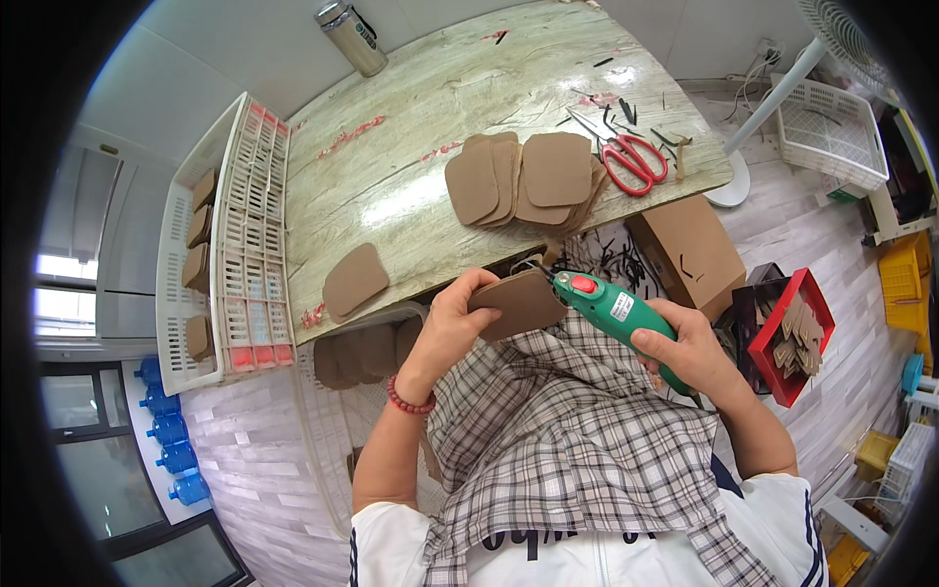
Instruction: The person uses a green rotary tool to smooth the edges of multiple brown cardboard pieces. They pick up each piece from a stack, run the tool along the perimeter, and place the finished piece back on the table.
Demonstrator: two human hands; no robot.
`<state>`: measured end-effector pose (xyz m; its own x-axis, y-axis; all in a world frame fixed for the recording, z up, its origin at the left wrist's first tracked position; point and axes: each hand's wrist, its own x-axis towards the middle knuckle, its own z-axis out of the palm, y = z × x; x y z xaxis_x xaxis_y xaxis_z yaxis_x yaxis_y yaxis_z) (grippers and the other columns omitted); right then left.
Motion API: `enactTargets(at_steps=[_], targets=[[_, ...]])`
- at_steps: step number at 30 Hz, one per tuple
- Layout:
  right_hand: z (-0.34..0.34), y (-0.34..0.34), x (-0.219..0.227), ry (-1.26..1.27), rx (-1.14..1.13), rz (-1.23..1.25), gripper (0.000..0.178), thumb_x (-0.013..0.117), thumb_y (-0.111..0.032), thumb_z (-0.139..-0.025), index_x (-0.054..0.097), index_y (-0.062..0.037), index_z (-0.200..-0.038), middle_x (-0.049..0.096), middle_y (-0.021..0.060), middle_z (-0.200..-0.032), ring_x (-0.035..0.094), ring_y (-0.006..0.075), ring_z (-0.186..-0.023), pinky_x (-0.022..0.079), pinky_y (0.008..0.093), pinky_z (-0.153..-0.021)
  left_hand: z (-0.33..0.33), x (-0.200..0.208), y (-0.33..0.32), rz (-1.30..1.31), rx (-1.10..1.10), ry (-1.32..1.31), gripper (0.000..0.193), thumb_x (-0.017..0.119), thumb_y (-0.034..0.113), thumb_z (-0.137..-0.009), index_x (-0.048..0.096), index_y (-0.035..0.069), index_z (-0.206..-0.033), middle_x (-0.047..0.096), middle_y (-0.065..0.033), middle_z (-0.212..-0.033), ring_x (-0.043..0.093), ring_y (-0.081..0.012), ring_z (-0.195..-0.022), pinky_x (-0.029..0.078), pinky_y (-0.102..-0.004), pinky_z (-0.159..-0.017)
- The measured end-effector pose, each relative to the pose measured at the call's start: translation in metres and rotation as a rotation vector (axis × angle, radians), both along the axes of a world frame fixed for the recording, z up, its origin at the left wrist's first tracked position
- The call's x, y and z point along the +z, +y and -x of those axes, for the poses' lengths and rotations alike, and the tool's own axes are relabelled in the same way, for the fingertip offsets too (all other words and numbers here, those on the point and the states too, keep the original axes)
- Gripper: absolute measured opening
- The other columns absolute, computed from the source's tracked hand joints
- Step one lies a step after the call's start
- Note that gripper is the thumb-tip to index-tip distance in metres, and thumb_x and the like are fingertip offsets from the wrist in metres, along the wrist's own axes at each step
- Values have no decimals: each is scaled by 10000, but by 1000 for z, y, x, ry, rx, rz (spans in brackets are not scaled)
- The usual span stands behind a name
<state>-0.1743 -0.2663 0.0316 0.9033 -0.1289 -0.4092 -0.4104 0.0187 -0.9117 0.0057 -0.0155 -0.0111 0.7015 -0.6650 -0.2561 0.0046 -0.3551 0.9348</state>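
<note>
- Apron [577, 460], checked, over white shirt [587, 563]; fills lower middle, nearest the camera.
- Left grip [455, 318]: closed on brown pad [525, 303], thumb on top, at its left end. Red bracelet [411, 398] on that wrist.
- Pad: flat, rounded corners, held above the lap, just off the front edge of the counter [391, 186].
- Right grip [693, 347]: wrapped around green power tool [626, 313], red button on top. Tool head at pad's right end; contact can't be told.
- Pad pile [558, 171]: on counter, near front edge, beyond the held pad; several overlapping brown pieces.
- Lone pad [357, 282]: on counter by front edge, left of left grip.
- Scissors [634, 164]: red handles, right of pile, blades open. Black strips [627, 111] scattered around.
- Flask [352, 41]: silver, upright at counter's far side.
- White crate [252, 235]: at counter's left end, brown pieces inside.
- Basket [323, 430]: below counter front, left of lap, more brown pieces in it.
- Carton [696, 245]: below counter, right; beside it red tray [817, 293] with brown bits.
- Fan [856, 39]: far right. Blue jugs [168, 428]: far left.
</note>
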Motion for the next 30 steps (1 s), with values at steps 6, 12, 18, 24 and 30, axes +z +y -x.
enactTargets(at_steps=[6,12,18,24,30], targets=[[-2,0,-1,8,20,-6,350,674,-261,-878,617,21,-1078,603,17,-756,531,64,-599,444,225,-545,1,2,4,27,69,-8,220,624,-64,-775,557,27,-964,599,-2,-860,550,-77,-832,458,-235,-758],[3,1,-5,-10,-25,-50,325,671,-250,-882,614,15,-1062,598,21,-760,536,66,-616,452,221,-557,0,-8,9,241,178,137,233,670,-59,-770,595,44,-965,603,30,-863,545,-57,-823,452,-217,-763],[2,6,-5,-11,-39,-14,307,673,-260,-886,624,8,-1027,591,14,-752,537,61,-626,461,219,-558,6,-14,5,281,187,168,247,685,-49,-769,596,50,-977,628,21,-893,566,-63,-842,458,-219,-778],[2,5,-3,-13,-28,-40,324,674,-262,-885,619,15,-1043,590,15,-757,539,60,-631,469,222,-562,6,-10,4,230,126,194,246,680,-47,-768,594,47,-979,619,22,-902,556,-58,-853,452,-220,-785],[5,-3,-3,14,42,-39,373,688,-247,-872,607,22,-1117,604,24,-784,549,62,-637,466,230,-579,-7,-3,11,109,11,137,254,666,-75,-759,600,32,-979,614,24,-903,560,-60,-855,456,-215,-781]])
